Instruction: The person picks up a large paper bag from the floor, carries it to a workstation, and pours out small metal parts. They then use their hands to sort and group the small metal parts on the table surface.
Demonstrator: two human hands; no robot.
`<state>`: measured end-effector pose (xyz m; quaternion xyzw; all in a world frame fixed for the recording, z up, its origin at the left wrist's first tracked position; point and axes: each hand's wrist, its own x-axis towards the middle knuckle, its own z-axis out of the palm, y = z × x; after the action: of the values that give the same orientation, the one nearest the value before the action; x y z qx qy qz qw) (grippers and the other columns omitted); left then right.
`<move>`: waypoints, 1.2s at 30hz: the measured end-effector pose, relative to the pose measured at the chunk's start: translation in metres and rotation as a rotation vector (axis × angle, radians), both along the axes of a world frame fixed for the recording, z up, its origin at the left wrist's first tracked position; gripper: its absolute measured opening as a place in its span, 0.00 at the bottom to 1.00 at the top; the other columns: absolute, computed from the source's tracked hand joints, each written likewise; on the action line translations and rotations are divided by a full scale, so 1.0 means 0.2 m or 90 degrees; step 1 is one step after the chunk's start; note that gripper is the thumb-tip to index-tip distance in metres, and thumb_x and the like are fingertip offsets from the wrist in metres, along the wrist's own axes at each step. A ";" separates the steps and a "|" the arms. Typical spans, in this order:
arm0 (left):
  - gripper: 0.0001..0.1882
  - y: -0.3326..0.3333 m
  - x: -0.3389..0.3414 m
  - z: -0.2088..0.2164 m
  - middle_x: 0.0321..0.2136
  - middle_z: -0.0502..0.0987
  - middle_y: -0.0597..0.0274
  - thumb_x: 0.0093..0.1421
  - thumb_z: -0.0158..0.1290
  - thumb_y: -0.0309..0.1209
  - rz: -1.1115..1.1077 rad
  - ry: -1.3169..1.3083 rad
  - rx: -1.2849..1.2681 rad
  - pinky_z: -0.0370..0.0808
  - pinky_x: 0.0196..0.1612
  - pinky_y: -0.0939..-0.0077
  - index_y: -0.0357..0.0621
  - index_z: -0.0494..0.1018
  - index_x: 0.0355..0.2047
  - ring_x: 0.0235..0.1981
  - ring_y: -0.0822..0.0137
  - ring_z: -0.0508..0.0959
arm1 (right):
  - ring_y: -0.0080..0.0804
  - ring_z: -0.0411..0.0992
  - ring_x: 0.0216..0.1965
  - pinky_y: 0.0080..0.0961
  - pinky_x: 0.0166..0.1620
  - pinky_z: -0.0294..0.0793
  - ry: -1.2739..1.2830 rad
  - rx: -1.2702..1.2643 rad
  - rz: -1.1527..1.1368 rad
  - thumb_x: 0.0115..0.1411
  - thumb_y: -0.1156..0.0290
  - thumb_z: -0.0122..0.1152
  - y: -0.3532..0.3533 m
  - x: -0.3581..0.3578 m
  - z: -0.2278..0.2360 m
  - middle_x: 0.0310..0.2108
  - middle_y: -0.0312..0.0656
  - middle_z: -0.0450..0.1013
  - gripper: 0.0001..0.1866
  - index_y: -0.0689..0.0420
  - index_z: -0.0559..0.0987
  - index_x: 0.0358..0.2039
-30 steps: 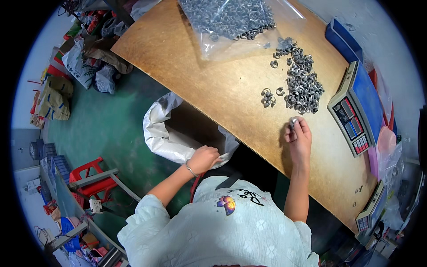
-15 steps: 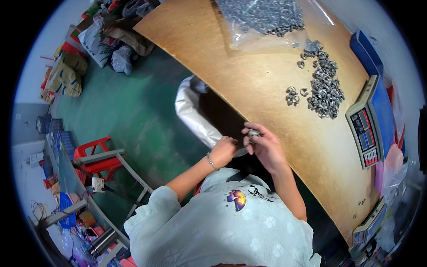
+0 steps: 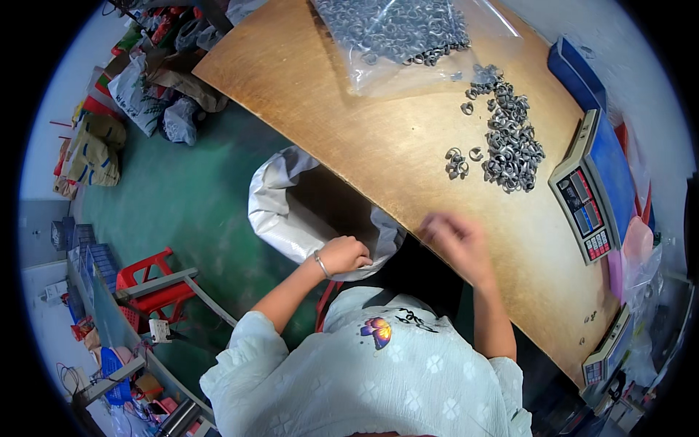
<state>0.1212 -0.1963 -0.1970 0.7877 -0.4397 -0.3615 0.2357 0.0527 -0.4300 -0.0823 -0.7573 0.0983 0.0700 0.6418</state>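
My left hand (image 3: 345, 255), with a bracelet at its wrist, is closed on the near rim of a white sack (image 3: 280, 211). The sack gapes below the table edge, and its inside is dark. Over the edge of the wooden table (image 3: 364, 138) is my right hand (image 3: 460, 244), smeared by motion, so I cannot make out whether anything is in its fingers. Beyond it on the tabletop lie a heap of small grey metal rings (image 3: 513, 142) and a smaller cluster of rings (image 3: 456, 164).
A clear plastic bag full of rings (image 3: 408, 33) lies at the table's far side. A digital scale (image 3: 586, 207) stands on the right, with a second scale (image 3: 604, 357) nearer. At left are a red plastic stool (image 3: 153, 288), a metal frame (image 3: 211, 298) and piled bags (image 3: 138, 95).
My right hand has moved right, away from the sack and over the table; the metal pieces seen in it before no longer show. My left hand has shifted left, and the sack's mouth shows wider.
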 end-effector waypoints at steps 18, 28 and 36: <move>0.22 -0.19 -0.06 -0.04 0.17 0.74 0.48 0.54 0.47 0.47 0.060 -0.151 0.060 0.72 0.26 0.59 0.40 0.75 0.17 0.22 0.49 0.75 | 0.27 0.64 0.28 0.23 0.30 0.67 -0.122 0.259 -0.316 0.51 0.81 0.44 -0.37 0.12 -0.06 0.27 0.39 0.63 0.13 0.64 0.71 0.39; 0.19 -0.20 -0.07 -0.06 0.18 0.74 0.48 0.54 0.47 0.44 0.073 -0.177 0.041 0.72 0.26 0.60 0.41 0.75 0.18 0.22 0.51 0.75 | 0.35 0.64 0.30 0.25 0.32 0.63 -0.337 -0.612 -0.295 0.51 0.75 0.54 -0.30 0.30 -0.09 0.29 0.44 0.65 0.02 0.59 0.74 0.26; 0.09 -0.14 -0.25 -0.13 0.23 0.75 0.55 0.50 0.48 0.33 0.103 -0.328 -0.164 0.72 0.29 0.66 0.42 0.73 0.23 0.26 0.57 0.76 | 0.23 0.64 0.29 0.19 0.29 0.63 0.138 0.261 -0.003 0.60 0.71 0.47 0.38 0.06 -0.14 0.28 0.38 0.66 0.08 0.60 0.69 0.37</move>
<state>0.0705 -0.2233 -0.2229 0.8495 -0.4630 -0.0711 0.2427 0.0648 -0.3547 -0.1094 -0.5990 0.1520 0.1676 0.7681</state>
